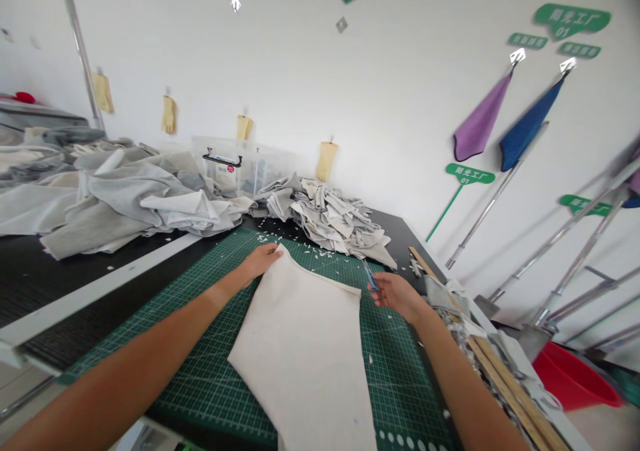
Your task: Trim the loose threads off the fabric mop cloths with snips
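Note:
A cream piece of cloth lies flat on the green cutting mat, its near end running out of view at the bottom. My left hand pinches its far left corner between thumb and fingers. Just right of the cloth's far right corner, my right hand is closed round small blue snips, pointing away from me. The snips look apart from the cloth. Small white scraps are scattered on the mat beyond the cloth.
Heaped grey and cream cloth covers the back left of the black table. Another pile of cut pieces stands behind the mat, beside a clear plastic box. Wooden strips run along the right edge, near a red basin.

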The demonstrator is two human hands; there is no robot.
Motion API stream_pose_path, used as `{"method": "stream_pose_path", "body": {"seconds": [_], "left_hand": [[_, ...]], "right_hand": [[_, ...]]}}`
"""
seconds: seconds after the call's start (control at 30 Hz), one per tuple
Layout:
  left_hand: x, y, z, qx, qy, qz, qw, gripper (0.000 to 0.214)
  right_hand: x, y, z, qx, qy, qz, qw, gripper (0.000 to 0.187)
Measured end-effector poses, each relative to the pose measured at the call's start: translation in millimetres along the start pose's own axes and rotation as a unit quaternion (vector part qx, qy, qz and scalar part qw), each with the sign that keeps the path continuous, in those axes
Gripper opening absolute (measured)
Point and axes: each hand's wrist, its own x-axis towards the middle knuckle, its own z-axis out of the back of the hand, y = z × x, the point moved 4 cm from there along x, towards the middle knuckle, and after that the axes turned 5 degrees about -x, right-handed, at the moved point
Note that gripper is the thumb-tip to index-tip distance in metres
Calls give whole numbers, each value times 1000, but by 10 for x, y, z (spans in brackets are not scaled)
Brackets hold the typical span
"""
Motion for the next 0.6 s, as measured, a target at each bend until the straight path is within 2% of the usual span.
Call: {"method": "stream_pose_path", "body": {"seconds": [0.07,0.23,0.37,0.5,0.6], "left_hand": [[-24,-58,-49,18,-17,-17,1000,49],[-48,-119,-114,41,-33,-60,997,52],[-43,-100,-134,94,-23,-111,989,48],[-81,-74,-161,113,-5,-134,984,42],[-110,-56,-163,116,-1,-137,984,36]], "right_hand": [[28,110,-240,27,51,4,998,25],[205,341,-917,105,132,76,983,17],[425,361,-1440,151,179,65,970,15],[604,238,-1817,145,142,62,977,26],[652,151,-1923,124,68,119,983,32]]}}
